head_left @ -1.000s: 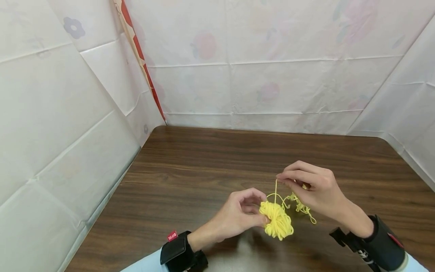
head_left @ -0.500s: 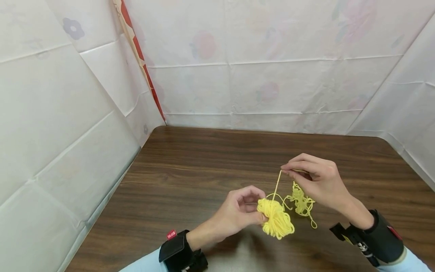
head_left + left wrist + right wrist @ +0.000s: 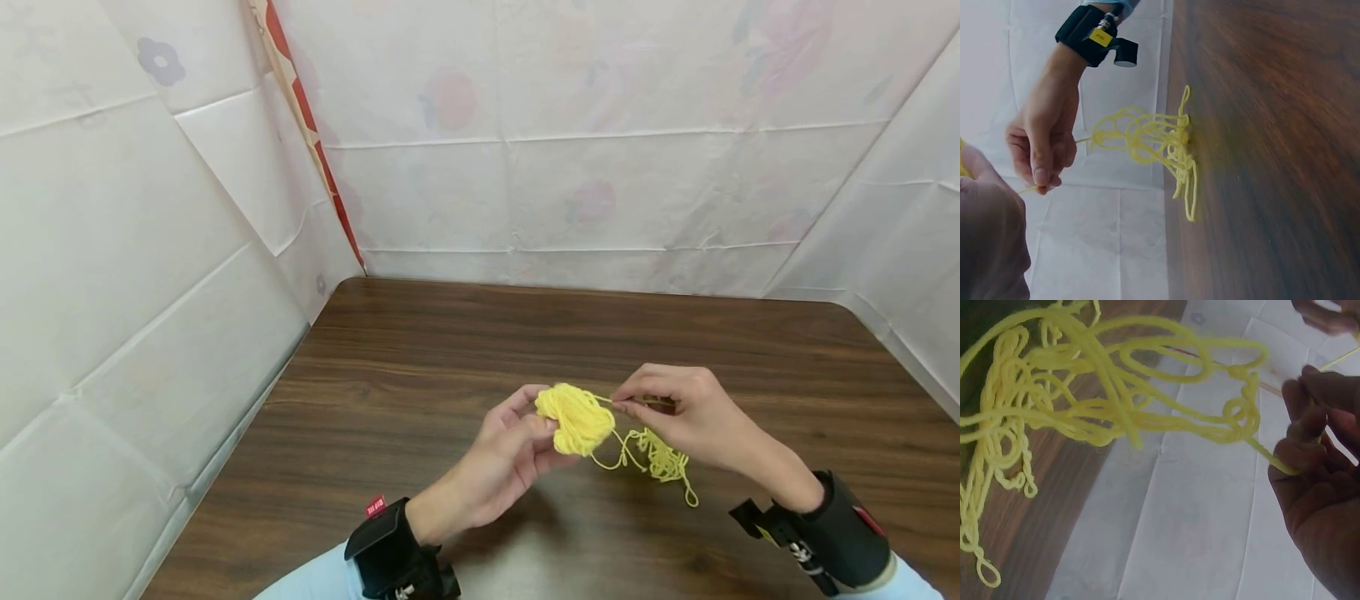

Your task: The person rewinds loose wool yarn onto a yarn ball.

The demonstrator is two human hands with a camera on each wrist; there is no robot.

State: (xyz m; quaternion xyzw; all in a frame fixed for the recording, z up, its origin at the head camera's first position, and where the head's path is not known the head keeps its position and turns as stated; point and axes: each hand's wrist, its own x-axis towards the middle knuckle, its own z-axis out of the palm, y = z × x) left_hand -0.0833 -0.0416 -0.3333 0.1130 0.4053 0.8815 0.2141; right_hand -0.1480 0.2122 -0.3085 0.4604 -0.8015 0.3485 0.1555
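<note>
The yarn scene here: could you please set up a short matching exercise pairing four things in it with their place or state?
Things:
1. yarn ball
2. loose tangle
3. right hand
4. wrist strap

States:
a. pinches a taut strand
b. black, with a red tag
c. trails onto the wooden table
d. held up in the left hand

Pairs: 1-d, 2-c, 3-a, 4-b

The yarn ball [image 3: 573, 418] in the left hand [image 3: 504, 457] is soft, matt, fuzzy fibre; the loose strand [image 3: 660, 457] below the right hand [image 3: 686, 410] matches. Under both grips, the table [image 3: 420, 367] is dark wood-grain with slight sheen. The backdrop [image 3: 585, 133] looks creased, smooth plastic sheeting.
</note>
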